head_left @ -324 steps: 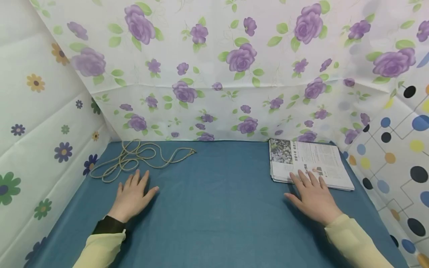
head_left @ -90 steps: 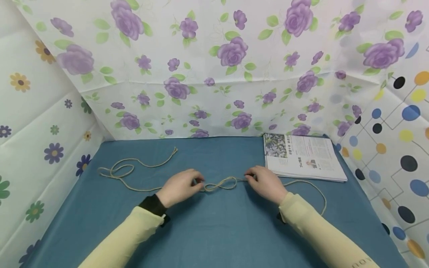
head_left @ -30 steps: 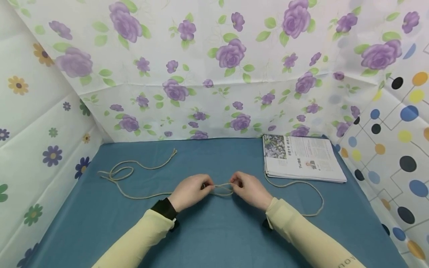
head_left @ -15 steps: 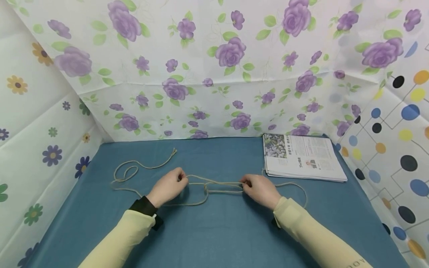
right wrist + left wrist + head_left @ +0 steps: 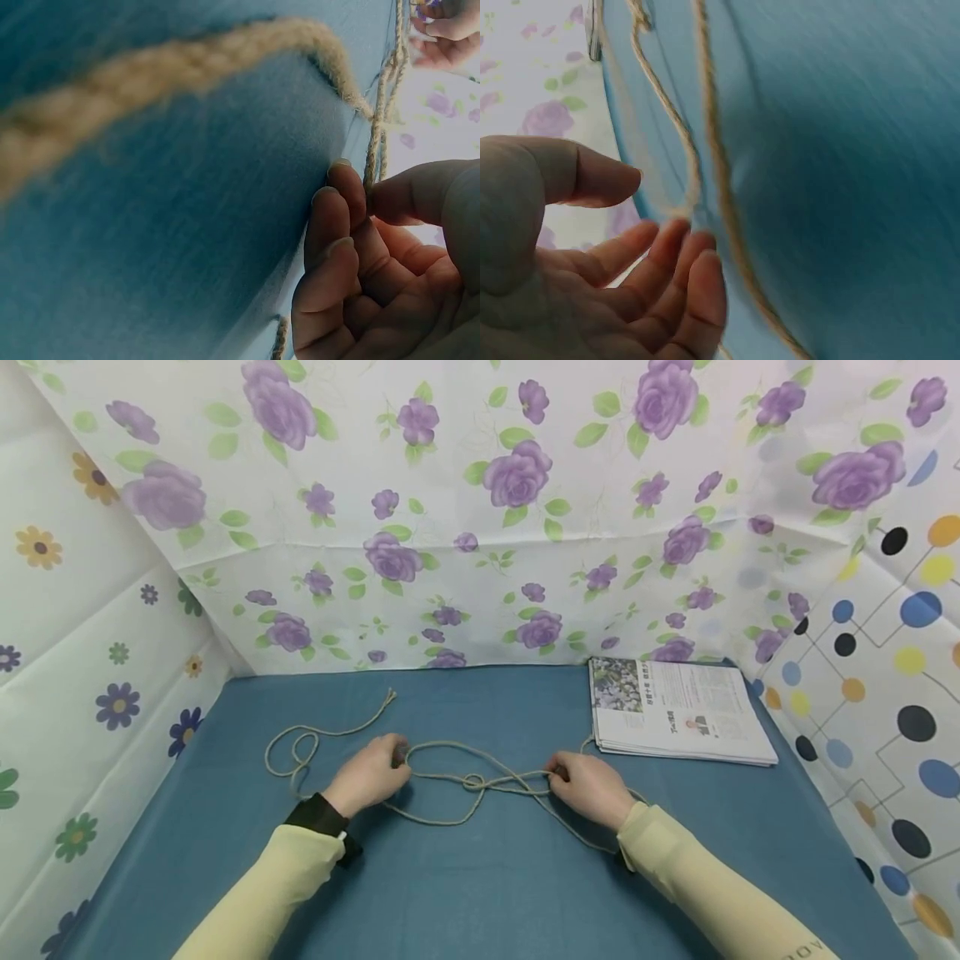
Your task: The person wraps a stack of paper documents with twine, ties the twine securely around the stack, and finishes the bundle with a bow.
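A thin tan rope [image 5: 448, 775] lies in loops on the blue cloth, with a small crossed knot-like loop near the middle. My right hand [image 5: 590, 787] pinches the doubled strands right of that loop; in the right wrist view, thumb and forefinger meet on the rope [image 5: 376, 146]. On the other side, my left hand [image 5: 369, 774] has its thumb apart from its loosely bent fingers [image 5: 705, 285]. A rope bend comes right up to its fingertips in the left wrist view, with another strand [image 5: 721, 172] passing beside them.
A stack of folded newspapers [image 5: 678, 710] lies at the back right, one rope part running by its near left corner. The rope's frayed end [image 5: 390, 695] lies at the back left. Flowered sheets [image 5: 480, 593] hang behind and to the left, a dotted one at the right.
From close together, the hands have moved apart, the left drawing a strand leftward. Its fingers have since let go, and that strand now rests as a wide loop. The right hand keeps its pinch.
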The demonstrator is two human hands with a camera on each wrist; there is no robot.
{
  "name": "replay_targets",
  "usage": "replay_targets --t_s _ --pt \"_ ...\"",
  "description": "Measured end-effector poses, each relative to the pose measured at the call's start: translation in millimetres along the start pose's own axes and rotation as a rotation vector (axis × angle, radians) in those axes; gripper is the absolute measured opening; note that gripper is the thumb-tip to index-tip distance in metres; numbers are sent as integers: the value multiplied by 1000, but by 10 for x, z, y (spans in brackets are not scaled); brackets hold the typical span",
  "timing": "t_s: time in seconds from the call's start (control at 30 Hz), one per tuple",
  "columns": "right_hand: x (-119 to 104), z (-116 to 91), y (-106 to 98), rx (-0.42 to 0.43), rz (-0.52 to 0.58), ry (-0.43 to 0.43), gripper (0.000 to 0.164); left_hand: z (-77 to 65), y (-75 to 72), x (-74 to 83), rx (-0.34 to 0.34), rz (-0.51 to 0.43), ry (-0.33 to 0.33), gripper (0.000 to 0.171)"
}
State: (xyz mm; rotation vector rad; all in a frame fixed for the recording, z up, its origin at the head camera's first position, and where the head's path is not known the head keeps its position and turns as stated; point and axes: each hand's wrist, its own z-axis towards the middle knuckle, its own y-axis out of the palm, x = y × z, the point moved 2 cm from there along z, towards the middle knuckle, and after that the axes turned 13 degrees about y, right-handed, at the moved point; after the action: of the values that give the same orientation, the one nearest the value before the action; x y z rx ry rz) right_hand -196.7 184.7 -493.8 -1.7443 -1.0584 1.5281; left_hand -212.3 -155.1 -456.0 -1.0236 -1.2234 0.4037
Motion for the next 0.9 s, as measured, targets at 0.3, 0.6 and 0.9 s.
replay_targets --t_s 0.3,0.6,0.9 --pt "-14 -12 17 -18 13 -40 10 299 316 559 -52 218 616 36" --pt "-62 28 68 -22 -39 -86 8 445 568 666 -44 368 768 13" --pt "-94 28 45 -79 -51 -111 7 293 358 450 49 443 699 9"
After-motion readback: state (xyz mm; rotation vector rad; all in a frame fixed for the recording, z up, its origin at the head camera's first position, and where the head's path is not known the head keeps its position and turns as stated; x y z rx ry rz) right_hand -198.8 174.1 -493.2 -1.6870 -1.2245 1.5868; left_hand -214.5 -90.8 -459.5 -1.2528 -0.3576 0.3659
